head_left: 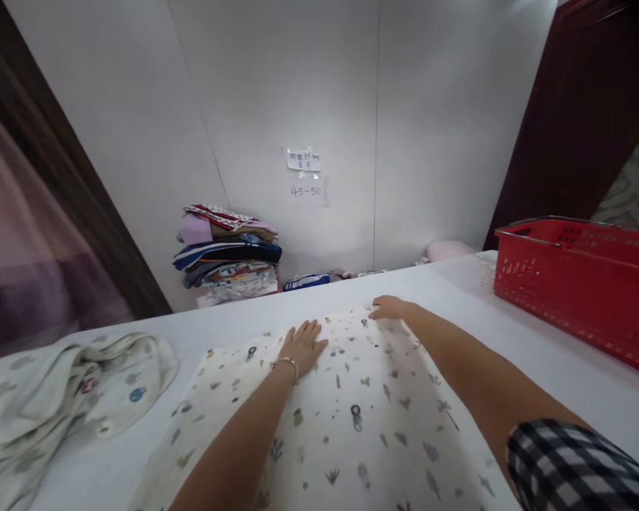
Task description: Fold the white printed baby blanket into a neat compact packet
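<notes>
A cream cloth (346, 419) printed with small plants lies spread flat on the white table (447, 284) in front of me. My left hand (303, 344), with a thin bracelet at the wrist, lies flat on the cloth near its far edge, fingers stretched out. My right hand (388, 307) rests at the cloth's far right corner, fingers curled down onto the fabric; I cannot tell whether it pinches the edge.
A crumpled cloth of similar print (58, 397) lies at the left. A red plastic basket (580, 284) stands at the right. A stack of folded clothes (228, 259) sits against the white wall behind the table, with loose items beside it.
</notes>
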A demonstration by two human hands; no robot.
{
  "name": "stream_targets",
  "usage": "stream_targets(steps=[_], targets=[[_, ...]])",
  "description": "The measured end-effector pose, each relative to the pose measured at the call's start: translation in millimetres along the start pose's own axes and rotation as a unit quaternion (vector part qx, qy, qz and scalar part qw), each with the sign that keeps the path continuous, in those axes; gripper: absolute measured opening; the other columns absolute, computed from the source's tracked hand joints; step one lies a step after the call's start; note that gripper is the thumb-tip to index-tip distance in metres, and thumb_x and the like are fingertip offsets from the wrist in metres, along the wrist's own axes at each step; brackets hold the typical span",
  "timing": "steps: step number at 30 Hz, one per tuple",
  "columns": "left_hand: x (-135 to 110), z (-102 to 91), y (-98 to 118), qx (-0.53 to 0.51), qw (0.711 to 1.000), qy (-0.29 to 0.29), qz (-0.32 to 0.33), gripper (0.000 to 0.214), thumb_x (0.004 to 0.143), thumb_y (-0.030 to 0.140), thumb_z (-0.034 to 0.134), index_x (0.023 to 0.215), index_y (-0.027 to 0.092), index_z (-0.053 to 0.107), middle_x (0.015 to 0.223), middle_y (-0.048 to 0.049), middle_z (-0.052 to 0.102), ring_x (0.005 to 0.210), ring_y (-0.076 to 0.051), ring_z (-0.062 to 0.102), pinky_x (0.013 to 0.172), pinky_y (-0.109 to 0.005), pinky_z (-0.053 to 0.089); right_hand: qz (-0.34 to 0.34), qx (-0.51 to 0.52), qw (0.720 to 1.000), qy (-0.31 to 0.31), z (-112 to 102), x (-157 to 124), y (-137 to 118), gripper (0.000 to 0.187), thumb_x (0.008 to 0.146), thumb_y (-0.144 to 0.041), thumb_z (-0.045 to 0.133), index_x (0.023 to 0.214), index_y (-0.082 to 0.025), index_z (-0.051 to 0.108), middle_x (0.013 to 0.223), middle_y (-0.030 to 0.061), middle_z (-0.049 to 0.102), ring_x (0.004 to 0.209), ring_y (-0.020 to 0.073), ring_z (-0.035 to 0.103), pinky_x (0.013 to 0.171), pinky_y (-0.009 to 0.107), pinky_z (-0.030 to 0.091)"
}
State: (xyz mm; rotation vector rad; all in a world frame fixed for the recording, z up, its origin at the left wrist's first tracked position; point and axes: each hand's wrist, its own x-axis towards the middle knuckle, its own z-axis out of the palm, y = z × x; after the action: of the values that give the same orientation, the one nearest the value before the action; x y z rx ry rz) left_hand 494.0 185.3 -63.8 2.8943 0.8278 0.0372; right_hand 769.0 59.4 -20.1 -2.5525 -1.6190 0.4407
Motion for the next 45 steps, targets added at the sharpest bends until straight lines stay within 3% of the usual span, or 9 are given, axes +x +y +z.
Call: stream_targets(steps=[4, 12, 16, 19, 27, 35, 38, 41, 45], targets=[[-1, -2.1, 2, 0.007, 1.000, -0.007, -0.001, 0.063, 0.085, 0.056, 0.014, 0.138, 0.025, 0.026, 0.148, 0.0030, 0.018, 0.137, -0.018, 0.011, 0.111, -0.045, 0.008, 0.053, 0.015, 0.998, 0.022, -1, -5, 27, 0.036, 0.071, -0.044, 0.061, 0.098, -0.021, 0.063, 0.110, 0.0080, 0.060, 0.098, 0.0241, 0.055, 0.077, 0.029, 0.041], [-3, -5.6, 3, 0.017, 1.000, -0.007, 0.002, 0.061, 0.086, 0.054, 0.016, 0.138, 0.024, 0.027, 0.148, 0.0017, 0.019, 0.136, -0.018, 0.012, 0.110, -0.044, 0.009, 0.144, 0.051, 0.978, 0.146, 14, -7, 36, 0.034, 0.076, -0.037, 0.055, 0.105, -0.020, 0.060, 0.116, 0.0078, 0.058, 0.108, 0.0242, 0.048, 0.084, 0.032, 0.036], [-2, -4.5, 2, 0.015, 1.000, -0.004, 0.000, 0.060, 0.086, 0.053, 0.017, 0.138, 0.025, 0.027, 0.148, 0.0014, 0.020, 0.136, -0.018, 0.013, 0.110, -0.044, 0.010, 0.175, 0.077, 0.962, 0.197, 12, -27, 60, 0.035, 0.081, -0.029, 0.049, 0.113, -0.018, 0.056, 0.120, 0.0081, 0.055, 0.109, 0.0206, 0.047, 0.082, 0.027, 0.036], [0, -3.6, 1, 0.012, 1.000, 0.002, 0.001, 0.059, 0.086, 0.053, 0.018, 0.138, 0.025, 0.028, 0.148, 0.0011, 0.020, 0.136, -0.019, 0.013, 0.110, -0.045, 0.009, 0.205, 0.097, 0.949, 0.220, 8, -49, 79, 0.029, 0.085, -0.027, 0.042, 0.104, -0.017, 0.060, 0.109, 0.0077, 0.062, 0.097, 0.0182, 0.054, 0.075, 0.025, 0.038], [-2, -7.3, 3, 0.012, 1.000, -0.012, -0.008, 0.061, 0.086, 0.053, 0.017, 0.138, 0.024, 0.026, 0.148, 0.0029, 0.018, 0.137, -0.018, 0.011, 0.111, -0.044, 0.009, 0.182, 0.124, 0.957, 0.190, 23, -78, 61, 0.039, 0.082, -0.051, 0.042, 0.088, -0.018, 0.062, 0.092, 0.0066, 0.066, 0.080, 0.0185, 0.057, 0.063, 0.026, 0.037], [2, -8.3, 2, 0.009, 1.000, -0.009, 0.002, 0.061, 0.086, 0.053, 0.018, 0.138, 0.023, 0.027, 0.148, 0.0004, 0.020, 0.136, -0.018, 0.012, 0.110, -0.045, 0.009, 0.225, 0.054, 0.961, 0.152, 25, -74, 49, 0.033, 0.085, -0.041, 0.040, 0.099, -0.017, 0.057, 0.099, 0.0083, 0.063, 0.086, 0.0201, 0.056, 0.069, 0.028, 0.039], [-5, -17.5, 9, 0.002, 1.000, 0.001, 0.008, 0.061, 0.086, 0.053, 0.019, 0.138, 0.021, 0.028, 0.148, -0.0031, 0.021, 0.137, -0.022, 0.010, 0.109, -0.049, 0.007, 0.188, 0.008, 0.967, 0.171, 22, -91, 38, 0.038, 0.085, -0.039, 0.041, 0.110, -0.015, 0.055, 0.113, 0.0113, 0.059, 0.101, 0.0238, 0.052, 0.081, 0.032, 0.039], [-30, -26.0, 17, -0.004, 1.000, 0.003, 0.030, 0.060, 0.086, 0.054, 0.019, 0.137, 0.025, 0.028, 0.148, -0.0021, 0.019, 0.137, -0.022, 0.010, 0.110, -0.049, 0.005, 0.050, -0.040, 0.977, 0.205, 36, -123, 21, 0.046, 0.087, -0.041, 0.036, 0.122, -0.016, 0.050, 0.133, 0.0108, 0.044, 0.123, 0.0243, 0.037, 0.098, 0.036, 0.030], [-74, -28.0, 15, -0.004, 0.999, -0.030, 0.040, 0.064, 0.082, 0.063, 0.021, 0.136, 0.031, 0.031, 0.148, 0.0031, 0.018, 0.136, -0.019, 0.011, 0.111, -0.043, 0.003, -0.043, -0.033, 0.989, 0.136, 68, -164, 15, 0.064, 0.084, -0.059, 0.029, 0.133, -0.020, 0.040, 0.145, 0.0080, 0.028, 0.133, 0.0250, 0.021, 0.106, 0.041, 0.020]])
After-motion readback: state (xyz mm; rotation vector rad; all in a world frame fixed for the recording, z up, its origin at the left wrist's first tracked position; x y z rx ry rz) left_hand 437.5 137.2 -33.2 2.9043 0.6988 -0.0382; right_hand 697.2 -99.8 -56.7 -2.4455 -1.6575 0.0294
